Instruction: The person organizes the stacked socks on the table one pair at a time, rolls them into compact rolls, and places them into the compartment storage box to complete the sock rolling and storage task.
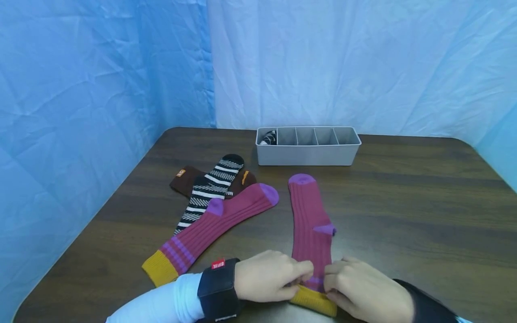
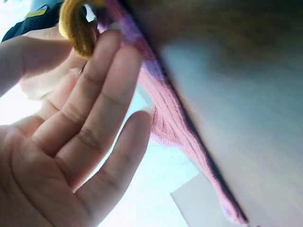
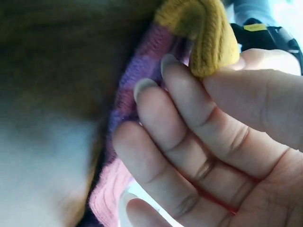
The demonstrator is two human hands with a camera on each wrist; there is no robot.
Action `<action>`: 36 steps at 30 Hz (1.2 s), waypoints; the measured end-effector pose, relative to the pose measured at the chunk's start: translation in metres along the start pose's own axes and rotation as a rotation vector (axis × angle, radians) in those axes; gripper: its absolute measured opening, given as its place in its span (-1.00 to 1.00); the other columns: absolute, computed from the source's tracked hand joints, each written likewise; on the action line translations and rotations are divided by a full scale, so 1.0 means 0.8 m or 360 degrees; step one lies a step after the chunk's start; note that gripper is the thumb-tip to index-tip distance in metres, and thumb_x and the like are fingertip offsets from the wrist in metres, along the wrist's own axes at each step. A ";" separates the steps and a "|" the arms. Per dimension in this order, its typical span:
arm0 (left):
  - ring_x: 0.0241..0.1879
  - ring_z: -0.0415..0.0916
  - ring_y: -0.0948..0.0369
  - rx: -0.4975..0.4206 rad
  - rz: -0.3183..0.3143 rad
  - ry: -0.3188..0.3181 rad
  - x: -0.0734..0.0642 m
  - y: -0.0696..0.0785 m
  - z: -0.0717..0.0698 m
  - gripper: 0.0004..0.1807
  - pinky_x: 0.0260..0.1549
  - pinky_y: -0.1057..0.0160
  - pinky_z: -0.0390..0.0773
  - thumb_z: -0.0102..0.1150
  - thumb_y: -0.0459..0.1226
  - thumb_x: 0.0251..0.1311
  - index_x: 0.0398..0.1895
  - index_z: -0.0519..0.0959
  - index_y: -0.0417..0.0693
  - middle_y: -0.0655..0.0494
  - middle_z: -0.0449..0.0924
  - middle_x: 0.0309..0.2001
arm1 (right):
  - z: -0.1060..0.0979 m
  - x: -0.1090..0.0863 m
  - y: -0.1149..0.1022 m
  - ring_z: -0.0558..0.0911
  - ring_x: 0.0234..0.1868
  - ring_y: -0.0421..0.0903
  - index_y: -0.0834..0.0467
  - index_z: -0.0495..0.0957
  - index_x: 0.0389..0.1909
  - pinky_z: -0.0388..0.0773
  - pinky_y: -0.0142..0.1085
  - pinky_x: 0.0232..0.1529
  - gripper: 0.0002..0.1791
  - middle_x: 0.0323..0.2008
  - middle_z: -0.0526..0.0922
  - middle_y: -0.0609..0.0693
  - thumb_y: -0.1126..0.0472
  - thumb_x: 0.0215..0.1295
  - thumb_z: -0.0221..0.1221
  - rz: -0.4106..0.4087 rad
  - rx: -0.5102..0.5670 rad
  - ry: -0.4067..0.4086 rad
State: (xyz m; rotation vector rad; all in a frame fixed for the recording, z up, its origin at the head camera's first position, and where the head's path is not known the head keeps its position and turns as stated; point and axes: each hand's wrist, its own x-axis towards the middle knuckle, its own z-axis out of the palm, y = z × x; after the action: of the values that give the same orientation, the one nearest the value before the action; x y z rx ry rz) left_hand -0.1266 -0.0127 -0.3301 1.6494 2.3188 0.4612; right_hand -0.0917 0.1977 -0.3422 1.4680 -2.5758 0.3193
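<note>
A magenta sock (image 1: 308,211) with purple toe and heel lies lengthwise in front of me, its yellow cuff (image 1: 314,301) nearest. My left hand (image 1: 269,276) pinches the left side of that cuff between thumb and fingers. On the opposite side my right hand (image 1: 365,289) pinches the cuff as well. In the right wrist view the yellow ribbing (image 3: 218,42) folds over between thumb and fingertips. The left wrist view shows the cuff edge (image 2: 78,35) curled at the left fingertips. To the left lies a matching magenta sock (image 1: 226,220), slanting across other socks.
Beneath the matching sock are a black-and-white striped sock (image 1: 207,190) and a brown sock (image 1: 186,180). A grey divided box (image 1: 304,156) stands at the back; its leftmost compartment holds a rolled black-and-white sock (image 1: 269,137). Blue sheeting (image 1: 343,63) hangs behind the wooden table (image 1: 416,202).
</note>
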 end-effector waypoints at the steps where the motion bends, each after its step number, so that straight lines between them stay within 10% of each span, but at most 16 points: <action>1: -0.59 0.24 0.55 0.0059 0.0022 0.0011 0.000 0.000 0.002 -0.91 -0.58 0.66 0.21 0.00 -0.30 0.05 -0.37 0.36 0.06 0.37 0.40 -0.55 | 0.001 0.000 0.000 0.10 -0.61 -0.48 -0.13 0.31 -0.72 0.07 -0.58 -0.49 -0.77 -0.65 0.19 -0.40 0.17 -0.06 0.15 0.0012 -0.0020 0.0003; 7: -0.52 0.29 0.53 0.0456 0.0107 0.0086 -0.002 0.001 0.006 -0.92 -0.54 0.64 0.17 0.03 -0.23 0.05 -0.39 0.51 0.16 0.39 0.41 -0.51 | 0.006 0.001 0.002 0.16 -0.58 -0.46 -0.12 0.31 -0.72 0.12 -0.53 -0.49 -0.78 -0.64 0.21 -0.38 0.15 -0.08 0.16 0.0109 -0.0035 -0.0025; 17: -0.53 0.19 0.46 0.0676 0.0084 0.0051 -0.002 0.014 0.002 -0.85 -0.63 0.55 0.07 0.08 -0.02 -0.03 -0.49 0.55 0.18 0.36 0.29 -0.52 | -0.005 0.002 -0.008 0.17 -0.57 -0.47 -0.12 0.30 -0.69 0.14 -0.59 -0.51 -0.76 -0.64 0.21 -0.38 0.08 -0.13 0.22 0.0098 0.0111 0.0044; 28: -0.61 0.18 0.48 0.0680 0.0037 0.0126 -0.005 0.016 0.008 -0.95 -0.66 0.54 0.05 0.11 -0.13 -0.07 -0.58 0.52 0.18 0.37 0.30 -0.62 | -0.006 0.006 -0.012 0.17 -0.60 -0.46 -0.11 0.39 -0.64 0.11 -0.57 -0.55 -0.80 -0.67 0.26 -0.40 -0.01 -0.16 0.24 0.0160 0.0261 -0.0220; 36: -0.67 0.18 0.56 0.0294 0.0018 0.0146 -0.002 0.013 0.007 -0.89 -0.63 0.64 0.14 0.08 -0.28 -0.03 -0.42 0.38 0.09 0.41 0.34 -0.64 | 0.004 0.004 -0.015 0.12 -0.59 -0.44 -0.09 0.32 -0.63 0.07 -0.56 -0.54 -0.70 -0.63 0.18 -0.37 0.01 -0.31 0.29 0.0175 0.0089 -0.0074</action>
State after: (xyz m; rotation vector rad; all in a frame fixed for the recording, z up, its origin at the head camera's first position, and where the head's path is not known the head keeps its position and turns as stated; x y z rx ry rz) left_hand -0.1148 -0.0107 -0.3314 1.7585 2.4861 0.3404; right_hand -0.0831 0.1882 -0.3433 1.3700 -2.7118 0.3788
